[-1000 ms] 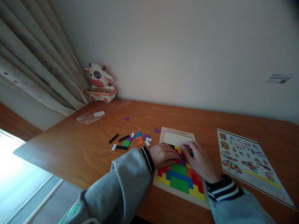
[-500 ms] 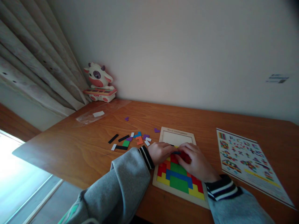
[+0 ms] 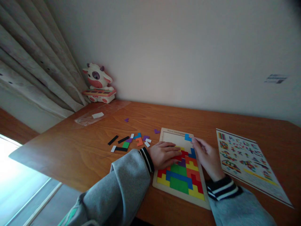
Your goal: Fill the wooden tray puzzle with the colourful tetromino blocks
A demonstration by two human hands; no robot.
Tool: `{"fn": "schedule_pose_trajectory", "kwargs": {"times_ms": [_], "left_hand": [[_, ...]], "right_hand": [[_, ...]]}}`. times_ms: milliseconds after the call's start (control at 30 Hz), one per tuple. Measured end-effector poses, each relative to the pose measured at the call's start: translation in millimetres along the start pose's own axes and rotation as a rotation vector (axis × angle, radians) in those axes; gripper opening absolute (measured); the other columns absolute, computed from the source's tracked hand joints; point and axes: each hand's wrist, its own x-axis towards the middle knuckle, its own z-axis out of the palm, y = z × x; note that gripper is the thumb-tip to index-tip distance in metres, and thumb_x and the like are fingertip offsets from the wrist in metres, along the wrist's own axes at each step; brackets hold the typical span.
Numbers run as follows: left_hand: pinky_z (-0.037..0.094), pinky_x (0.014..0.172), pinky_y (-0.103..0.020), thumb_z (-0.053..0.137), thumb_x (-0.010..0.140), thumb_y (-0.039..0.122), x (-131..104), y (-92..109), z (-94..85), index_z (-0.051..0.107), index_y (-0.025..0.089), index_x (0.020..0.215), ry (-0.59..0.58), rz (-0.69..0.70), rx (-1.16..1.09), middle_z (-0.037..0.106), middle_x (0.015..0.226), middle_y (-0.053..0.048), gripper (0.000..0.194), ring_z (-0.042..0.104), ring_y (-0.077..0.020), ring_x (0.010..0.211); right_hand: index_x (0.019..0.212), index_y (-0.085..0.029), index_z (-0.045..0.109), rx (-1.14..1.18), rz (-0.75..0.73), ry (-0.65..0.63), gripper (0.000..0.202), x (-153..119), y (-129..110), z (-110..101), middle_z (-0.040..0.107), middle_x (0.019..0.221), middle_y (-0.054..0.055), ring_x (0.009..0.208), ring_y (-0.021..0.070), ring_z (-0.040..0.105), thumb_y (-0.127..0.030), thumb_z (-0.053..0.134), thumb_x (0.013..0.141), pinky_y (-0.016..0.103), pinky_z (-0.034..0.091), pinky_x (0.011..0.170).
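A wooden puzzle tray (image 3: 178, 194) lies in front of me, its lower part filled with coloured block pieces, among them a green piece (image 3: 179, 185) and a long blue piece (image 3: 181, 179). My left hand (image 3: 164, 154) rests flat over the tray's left side, fingers stretched out across the red and yellow pieces and hiding some of them. At the tray's upper right, my right hand (image 3: 208, 157) has its thumb and forefinger pinched at the edge of a light blue puzzle piece (image 3: 187, 137). That piece is over the bare upper part of the tray.
Several loose puzzle pieces lie left of the tray, including an orange one (image 3: 139, 142) and a black strip (image 3: 113, 140). A printed sheet (image 3: 246, 157) lies on the right. Farther back are a clear plastic bag (image 3: 84, 120) and a cow toy (image 3: 98, 83) by the curtain.
My right hand has moved from the tray's middle up to its right edge, with the blue piece now at the upper right. My left hand has flattened over the pieces.
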Motion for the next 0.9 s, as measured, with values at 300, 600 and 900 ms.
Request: {"fn": "schedule_pose_trajectory", "kwargs": {"times_ms": [300, 600, 900], "left_hand": [[0.046, 0.102, -0.032, 0.046, 0.100, 0.034, 1.1, -1.4, 1.0, 0.066, 0.019, 0.112, -0.104, 0.043, -0.087, 0.071, 0.119, -0.004, 0.028, 0.062, -0.0175, 0.114], [0.047, 0.100, -0.031, 0.049, 0.097, 0.028, 2.9, 2.0, -3.6, 0.067, 0.020, 0.107, -0.108, 0.047, -0.078, 0.071, 0.117, -0.005, 0.023, 0.063, -0.0168, 0.111], [0.048, 0.094, -0.033, 0.051, 0.095, 0.028, 3.0, 2.7, -2.8, 0.068, 0.021, 0.107, -0.121, 0.031, -0.046, 0.070, 0.118, -0.005, 0.022, 0.064, -0.0186, 0.107]], "right_hand": [[0.108, -0.018, 0.070, 0.070, 0.032, 0.027, 0.049, 0.9, 2.6, 0.2, 0.073, 0.109, 0.013, 0.096, 0.0287, 0.068, -0.060, 0.059, 0.085, 0.044, 0.053, 0.087], [0.108, -0.018, 0.065, 0.128, 0.006, 0.067, 0.051, 3.6, 7.9, 2.0, 0.072, 0.107, 0.014, 0.096, 0.0280, 0.068, -0.058, 0.069, 0.077, 0.046, 0.054, 0.087], [0.105, -0.018, 0.064, 0.190, 0.049, 0.127, 0.048, 2.9, 4.7, 1.7, 0.072, 0.105, 0.012, 0.096, 0.0261, 0.068, -0.050, 0.078, 0.071, 0.046, 0.055, 0.091]]}}
